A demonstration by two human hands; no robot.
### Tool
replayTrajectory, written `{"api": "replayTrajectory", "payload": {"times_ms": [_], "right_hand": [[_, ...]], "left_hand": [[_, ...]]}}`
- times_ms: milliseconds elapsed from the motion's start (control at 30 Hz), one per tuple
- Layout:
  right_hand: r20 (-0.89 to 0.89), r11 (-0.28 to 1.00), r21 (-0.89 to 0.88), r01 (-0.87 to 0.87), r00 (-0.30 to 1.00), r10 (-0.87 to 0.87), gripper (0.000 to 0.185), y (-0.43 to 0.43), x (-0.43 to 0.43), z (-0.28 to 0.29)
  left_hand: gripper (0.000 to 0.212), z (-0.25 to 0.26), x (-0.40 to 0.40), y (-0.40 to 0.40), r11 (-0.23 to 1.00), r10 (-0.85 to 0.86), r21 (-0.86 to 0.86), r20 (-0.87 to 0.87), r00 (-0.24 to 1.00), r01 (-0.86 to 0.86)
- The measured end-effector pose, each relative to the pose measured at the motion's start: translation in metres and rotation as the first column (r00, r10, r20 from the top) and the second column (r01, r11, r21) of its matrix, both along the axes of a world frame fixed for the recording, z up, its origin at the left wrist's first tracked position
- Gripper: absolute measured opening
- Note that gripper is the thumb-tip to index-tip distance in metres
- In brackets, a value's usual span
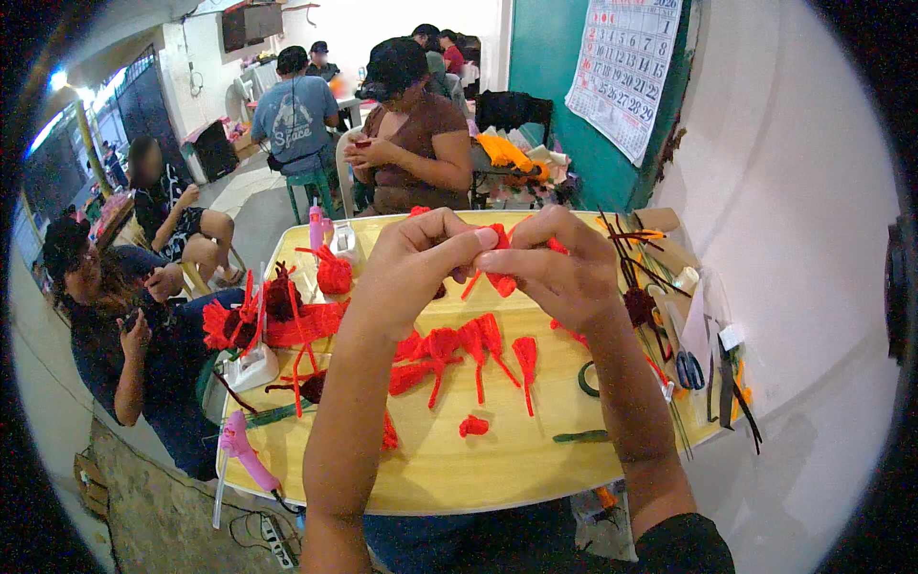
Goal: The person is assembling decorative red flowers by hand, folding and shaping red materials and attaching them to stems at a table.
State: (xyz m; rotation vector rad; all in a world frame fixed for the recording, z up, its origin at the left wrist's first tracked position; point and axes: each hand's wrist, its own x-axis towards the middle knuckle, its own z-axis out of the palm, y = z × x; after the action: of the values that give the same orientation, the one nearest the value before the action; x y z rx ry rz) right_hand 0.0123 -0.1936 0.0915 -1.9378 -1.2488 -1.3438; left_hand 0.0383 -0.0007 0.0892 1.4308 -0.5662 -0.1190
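Both hands are raised over the table, fingertips meeting around a small red petal-like piece (504, 284) that looks made of fuzzy chenille stem. My left hand (419, 269) pinches it between thumb and fingers. My right hand (574, 269) grips it from the other side, and the fingers hide part of it. Below the hands lie several red chenille petals with stem tails, one petal (526, 353) set apart at the right. Nearer to me rests a small red curled piece (473, 426). A round red bundle (334, 275) stands beyond my left wrist.
On the yellow table (502, 473) a pink glue gun (247, 452) lies at the left edge, near a white tape dispenser (251, 367). Scissors (690, 369) and dark stems (631, 251) lie at right by the wall. People sit at left and across.
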Motion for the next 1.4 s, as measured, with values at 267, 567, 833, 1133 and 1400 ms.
{"api": "replayTrajectory", "payload": {"times_ms": [267, 567, 833, 1133, 1400], "right_hand": [[-0.196, 0.957, 0.244, 0.160, 0.974, -0.113, 0.019, -0.010, -0.007, -0.004], [-0.101, 0.906, 0.420, -0.054, 0.989, 0.106, 0.031, -0.010, -0.001, -0.001], [-0.465, 0.857, 0.513, -0.044, 0.825, 0.321, 0.021, -0.006, 0.000, -0.002], [-0.587, 0.797, 0.601, -0.050, 0.649, 0.484, 0.018, 0.006, -0.013, 0.000], [-0.605, 0.861, 0.506, -0.049, 0.691, 0.395, 0.017, 0.002, -0.017, 0.005]], "left_hand": [[0.027, 0.018, -0.032, -0.008, 0.996, -0.074, 0.040, -0.045, 0.996, 0.076], [0.017, 0.004, -0.021, -0.022, 0.989, 0.060, -0.137, 0.022, 0.998, -0.056], [0.020, -0.004, -0.021, -0.027, 0.984, 0.180, -0.045, 0.211, 0.961, -0.175], [0.016, -0.014, -0.013, -0.038, 0.959, 0.278, -0.169, 0.416, 0.866, -0.226], [0.013, -0.016, -0.009, -0.042, 0.932, 0.359, -0.245, 0.524, 0.773, -0.267]]}}
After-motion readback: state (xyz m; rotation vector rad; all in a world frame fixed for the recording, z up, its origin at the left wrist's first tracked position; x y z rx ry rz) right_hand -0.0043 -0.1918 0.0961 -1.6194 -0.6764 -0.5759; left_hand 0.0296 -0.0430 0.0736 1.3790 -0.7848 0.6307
